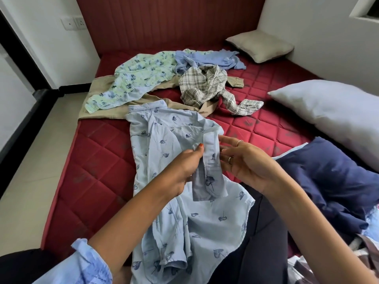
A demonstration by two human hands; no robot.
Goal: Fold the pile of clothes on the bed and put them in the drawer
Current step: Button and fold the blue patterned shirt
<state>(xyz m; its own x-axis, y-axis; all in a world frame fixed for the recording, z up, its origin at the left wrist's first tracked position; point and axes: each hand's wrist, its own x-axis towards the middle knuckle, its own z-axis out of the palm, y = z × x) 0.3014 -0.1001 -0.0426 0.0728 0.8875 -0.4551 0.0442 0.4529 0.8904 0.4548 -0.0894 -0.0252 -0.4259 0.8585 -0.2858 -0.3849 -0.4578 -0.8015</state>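
A light blue shirt with a dark leaf print (170, 152) lies spread lengthwise on the red quilted mattress (96, 160) in front of me. My left hand (184, 169) pinches the shirt's sleeve cuff (209, 169) and holds it up above the shirt body. To the right of the cuff my right hand (244, 162) has its fingers spread, the fingertips close to the cuff. Farther up the bed lies a loose pile: a green floral shirt (135, 78), a plain blue garment (207, 59), a checked shirt (207, 87) and beige trousers (114, 111).
A grey pillow (332, 111) and a dark navy cloth (332, 181) lie at the right. A beige pillow (260, 46) rests by the red headboard. My dark-trousered leg (264, 242) is on the bed. The tiled floor (30, 160) lies to the left. No drawer is in view.
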